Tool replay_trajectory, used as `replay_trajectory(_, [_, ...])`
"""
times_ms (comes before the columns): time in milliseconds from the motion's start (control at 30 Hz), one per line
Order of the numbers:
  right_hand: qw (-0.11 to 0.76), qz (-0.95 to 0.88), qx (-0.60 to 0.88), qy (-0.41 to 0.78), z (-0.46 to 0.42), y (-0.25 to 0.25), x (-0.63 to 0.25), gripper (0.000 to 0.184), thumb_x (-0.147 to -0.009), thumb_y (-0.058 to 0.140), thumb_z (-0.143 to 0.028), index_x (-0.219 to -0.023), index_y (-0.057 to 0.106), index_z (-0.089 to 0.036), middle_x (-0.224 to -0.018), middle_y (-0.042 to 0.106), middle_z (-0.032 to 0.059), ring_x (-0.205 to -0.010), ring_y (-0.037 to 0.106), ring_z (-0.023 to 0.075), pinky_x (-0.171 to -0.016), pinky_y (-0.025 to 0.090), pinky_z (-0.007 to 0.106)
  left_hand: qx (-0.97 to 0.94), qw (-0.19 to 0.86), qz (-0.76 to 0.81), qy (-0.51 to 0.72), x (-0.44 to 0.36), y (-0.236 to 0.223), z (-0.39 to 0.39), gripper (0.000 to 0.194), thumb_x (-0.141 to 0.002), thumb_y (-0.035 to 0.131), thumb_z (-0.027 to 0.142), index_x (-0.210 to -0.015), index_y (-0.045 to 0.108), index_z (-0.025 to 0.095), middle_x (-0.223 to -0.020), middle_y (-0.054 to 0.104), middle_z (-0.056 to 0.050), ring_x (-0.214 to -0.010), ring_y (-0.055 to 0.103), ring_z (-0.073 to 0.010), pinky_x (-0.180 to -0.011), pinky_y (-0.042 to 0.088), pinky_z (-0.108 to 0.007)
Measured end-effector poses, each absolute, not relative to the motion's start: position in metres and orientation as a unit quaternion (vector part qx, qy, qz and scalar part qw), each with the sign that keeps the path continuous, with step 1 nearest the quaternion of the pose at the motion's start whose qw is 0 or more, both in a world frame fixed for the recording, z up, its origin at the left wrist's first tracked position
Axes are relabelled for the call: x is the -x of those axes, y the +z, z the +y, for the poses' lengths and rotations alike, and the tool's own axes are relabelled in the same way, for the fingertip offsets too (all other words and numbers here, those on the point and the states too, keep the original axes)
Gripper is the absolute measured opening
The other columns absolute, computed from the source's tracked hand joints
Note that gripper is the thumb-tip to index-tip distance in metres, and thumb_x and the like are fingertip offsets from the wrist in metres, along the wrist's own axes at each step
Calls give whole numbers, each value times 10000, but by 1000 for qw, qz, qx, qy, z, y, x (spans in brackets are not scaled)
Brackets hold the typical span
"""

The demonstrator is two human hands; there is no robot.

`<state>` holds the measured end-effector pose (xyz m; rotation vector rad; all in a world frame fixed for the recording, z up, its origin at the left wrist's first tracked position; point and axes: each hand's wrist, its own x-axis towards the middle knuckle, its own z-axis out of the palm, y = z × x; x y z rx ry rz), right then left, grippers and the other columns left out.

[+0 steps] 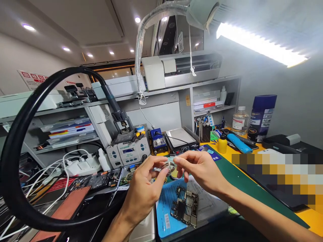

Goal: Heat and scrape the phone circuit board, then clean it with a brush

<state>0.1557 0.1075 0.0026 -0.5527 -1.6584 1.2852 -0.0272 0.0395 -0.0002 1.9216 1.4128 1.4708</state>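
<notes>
My left hand [145,188] and my right hand [202,169] meet above the bench, and both pinch a small round clear container [168,167] between their fingertips. Just below them a bare phone circuit board [184,205] lies on a blue mat [165,210]. A green work mat [237,183] runs under my right forearm.
A thick black hose [15,144] loops across the left. Behind stand a soldering station [127,150], a hot plate [180,137], tool holder [205,131], yellow bottle [222,144], blue spray can [261,117] and clear bottle [239,121]. Opened phones [101,179] and white cables [63,164] lie left.
</notes>
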Motion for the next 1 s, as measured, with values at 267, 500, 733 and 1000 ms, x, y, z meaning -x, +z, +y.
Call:
replay_trajectory(267, [456,-660,210,559,108,4,-156,370,-791,789,-538,-719,730,-180,-618,710,24,-490,564,116,-495,468,243,-711,118,459,520,27,0,39,120,-995,575,290,-1063,664,245,-1083,624,-14,-949,631,-106,-768,536,-184])
replay_trajectory(500, [461,-648,205,571,109,6,-156,372,-788,794,-529,-695,723,-176,-613,712,24,-474,570,113,-481,486,235,-735,20,454,504,31,0,40,62,-959,607,203,-969,657,240,-989,662,2,-928,630,-115,-836,519,-233])
replay_trajectory(733, [465,-642,202,576,110,5,-157,362,-760,823,-514,-686,725,-173,-606,709,21,-472,578,112,-469,491,229,-741,-16,442,505,32,-5,45,93,-940,584,149,-938,630,230,-997,691,17,-921,675,-95,-785,573,-186])
replay_trajectory(1000, [469,-638,202,576,111,6,-157,377,-774,812,-517,-675,720,-165,-597,706,24,-478,592,111,-462,471,219,-752,-33,424,504,33,-2,43,202,-951,585,116,-1050,655,278,-1034,694,49,-936,675,-65,-813,577,-151])
